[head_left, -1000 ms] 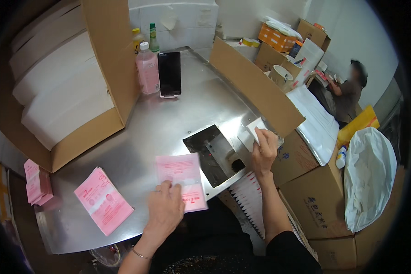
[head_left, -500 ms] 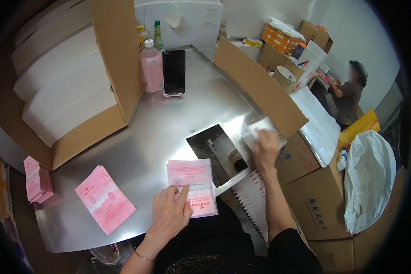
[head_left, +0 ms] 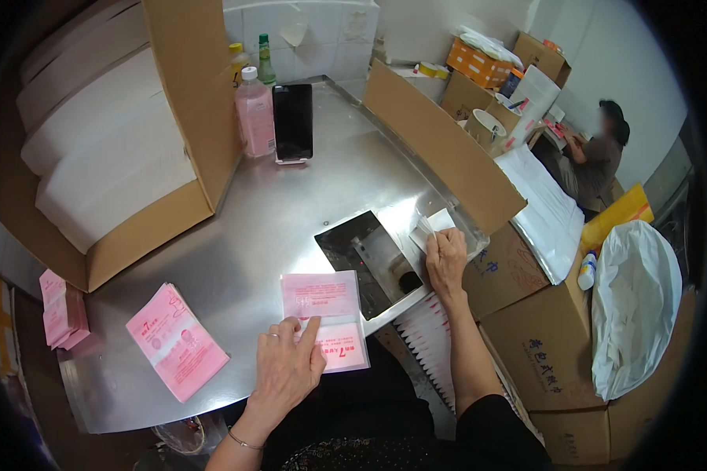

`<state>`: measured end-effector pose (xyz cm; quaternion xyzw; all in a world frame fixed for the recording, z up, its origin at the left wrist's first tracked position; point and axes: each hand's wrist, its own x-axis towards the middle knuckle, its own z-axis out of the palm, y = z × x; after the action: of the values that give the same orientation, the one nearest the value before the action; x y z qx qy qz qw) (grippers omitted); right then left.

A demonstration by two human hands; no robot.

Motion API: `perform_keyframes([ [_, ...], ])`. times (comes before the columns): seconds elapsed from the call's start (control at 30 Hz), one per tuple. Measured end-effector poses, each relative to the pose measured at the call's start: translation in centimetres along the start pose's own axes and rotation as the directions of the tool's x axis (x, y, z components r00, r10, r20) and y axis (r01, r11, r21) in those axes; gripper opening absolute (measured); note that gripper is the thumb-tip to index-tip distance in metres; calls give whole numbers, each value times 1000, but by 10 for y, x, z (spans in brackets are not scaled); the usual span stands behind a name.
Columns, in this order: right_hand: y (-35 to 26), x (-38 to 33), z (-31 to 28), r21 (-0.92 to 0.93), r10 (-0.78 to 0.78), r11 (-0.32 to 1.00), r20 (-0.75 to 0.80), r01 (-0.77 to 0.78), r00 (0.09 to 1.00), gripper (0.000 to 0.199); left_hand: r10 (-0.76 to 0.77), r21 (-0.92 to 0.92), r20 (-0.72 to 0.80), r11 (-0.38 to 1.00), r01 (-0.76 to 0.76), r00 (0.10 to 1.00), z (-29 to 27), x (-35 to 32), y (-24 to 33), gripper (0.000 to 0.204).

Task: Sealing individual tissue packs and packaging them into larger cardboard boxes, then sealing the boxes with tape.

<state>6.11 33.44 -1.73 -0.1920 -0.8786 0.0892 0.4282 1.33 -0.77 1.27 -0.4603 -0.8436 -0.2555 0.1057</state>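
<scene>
My left hand point(head_left: 284, 363) rests palm down on a pink printed plastic packet point(head_left: 322, 292) near the table's front edge. Its index finger points forward over the pale band across the packet, and the fingers lie apart without gripping it. To the right, beyond the rectangular opening point(head_left: 353, 251) in the metal tabletop, my right hand point(head_left: 445, 267) pinches a small white folded sheet point(head_left: 434, 224), which looks like tissue paper. A stack of the same pink packets point(head_left: 178, 342) lies slightly askew at the left. More pink packets point(head_left: 64, 314) are piled at the table's left edge.
An open carton point(head_left: 184, 118) of white paper stacks stands at the left. Behind are a pink bottle point(head_left: 254, 114) and a phone point(head_left: 293, 125) on a stand. A cardboard flap point(head_left: 444, 141) rises along the right edge, with cartons point(head_left: 538, 361) beyond. Another person point(head_left: 601, 153) sits far right.
My right hand has drawn slightly nearer and left, and the white sheet now shows more sharply. The left hand stays on the packet. The whole view has shifted a little.
</scene>
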Motion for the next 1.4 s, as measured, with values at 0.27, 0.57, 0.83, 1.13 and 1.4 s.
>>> perform_keyframes([
  [0.27, 2, -3, 3, 3, -2, 1000, 1, 2, 1000, 14, -16, 5, 13, 1000, 16, 1000, -1, -1, 0, 44],
  [0.57, 6, -4, 3, -6, -12, 1000, 12, 12, 1000, 10, -16, 9, 12, 1000, 16, 1000, -1, -1, 1, 43],
  [0.83, -36, 0, -10, 31, -162, 986, 27, 161, 986, 38, 10, -35, 30, 999, -9, 1000, -4, -1, -2, 39],
  [1.13, -171, -71, 5, 370, -639, 761, 286, 533, 714, 30, -120, -19, -1, 993, 120, 993, -18, 1, -5, 81],
  [1.4, -112, -29, 71, 208, -369, 929, 560, 306, 741, 21, -176, -183, 119, 963, 196, 977, -36, -17, -16, 57],
])
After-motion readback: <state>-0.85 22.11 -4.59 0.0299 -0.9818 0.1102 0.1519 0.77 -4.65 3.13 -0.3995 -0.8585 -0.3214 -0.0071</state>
